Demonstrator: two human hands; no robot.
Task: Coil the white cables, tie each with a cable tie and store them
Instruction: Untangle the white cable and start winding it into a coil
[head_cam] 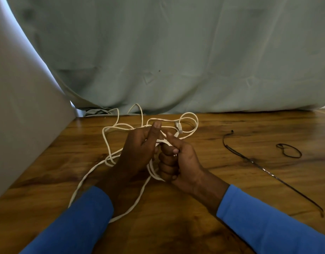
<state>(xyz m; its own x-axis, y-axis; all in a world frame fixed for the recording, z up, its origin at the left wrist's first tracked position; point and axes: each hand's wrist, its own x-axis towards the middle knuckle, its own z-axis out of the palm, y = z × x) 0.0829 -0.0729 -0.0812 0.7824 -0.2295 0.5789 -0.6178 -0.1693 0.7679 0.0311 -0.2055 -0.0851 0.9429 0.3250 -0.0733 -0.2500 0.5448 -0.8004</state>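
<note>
Nearest are two blue sleeves, the left sleeve (pixel 75 222) and the right sleeve (pixel 268 222), coming in over the near edge of the wooden surface (pixel 231 180). The hands meet at the middle of the surface.

The right hand (pixel 178 162) makes a closed grip: its fingers are curled tight round several strands of the white cable (pixel 104 136), and the thumb lies on top of them. The left hand (pixel 139 153) is just beside it, touching the same strands, with the forefinger straight and raised. If its grip pinches the cable, I cannot tell.

Loose loops of the cable spread on the surface to the left and behind the hands. A connector (pixel 179 128) lies just beyond the fingertips.

To the right, apart from the hands, lies a long black cable tie (pixel 264 170). Farther right is a looped black tie (pixel 281 146).

At the far edge hangs a grey-green cloth (pixel 176 61).
</note>
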